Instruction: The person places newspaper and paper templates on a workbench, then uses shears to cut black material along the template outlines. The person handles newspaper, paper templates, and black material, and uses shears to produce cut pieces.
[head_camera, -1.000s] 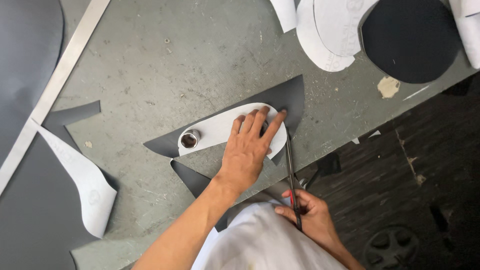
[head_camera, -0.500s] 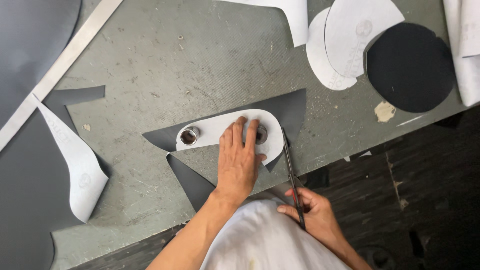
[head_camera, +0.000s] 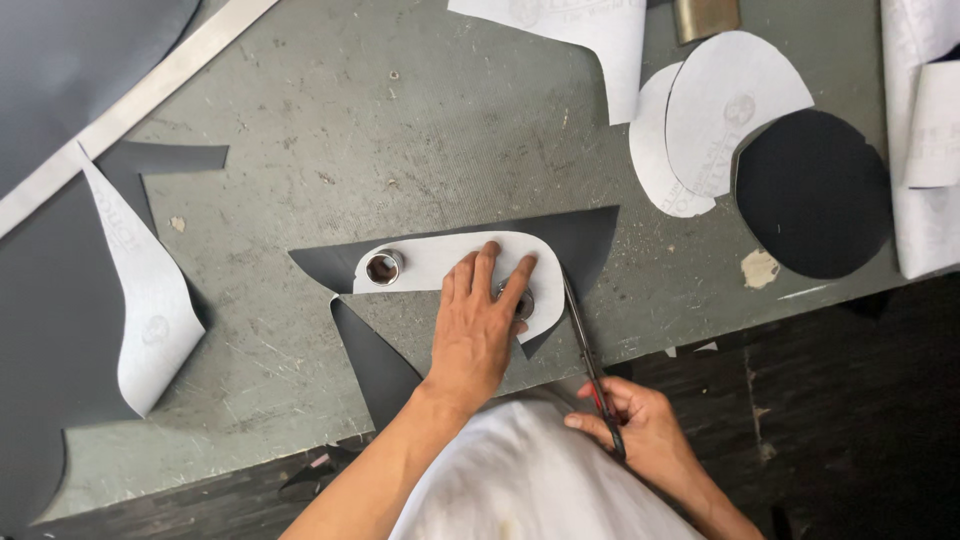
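My left hand (head_camera: 478, 325) presses flat on a white curved paper pattern (head_camera: 440, 262) that lies on a dark sheet piece (head_camera: 585, 240). Two small round metal weights rest on the pattern: one (head_camera: 383, 267) at its left end, one (head_camera: 522, 300) partly under my fingers. My right hand (head_camera: 640, 425) grips long scissors (head_camera: 583, 335) at the table's near edge. Their blades point away from me and run along the pattern's right side, into the dark sheet.
Grey worn table (head_camera: 400, 120). A large dark sheet with a white pattern piece (head_camera: 150, 300) lies at left, beside a metal ruler (head_camera: 130, 105). White paper patterns (head_camera: 720, 110) and a dark oval cutout (head_camera: 810, 195) lie at right. Dark floor (head_camera: 850, 400) beyond the table edge.
The scissors have advanced a little along the pattern's right edge. My left hand has slid slightly left on the pattern. The view has shifted.
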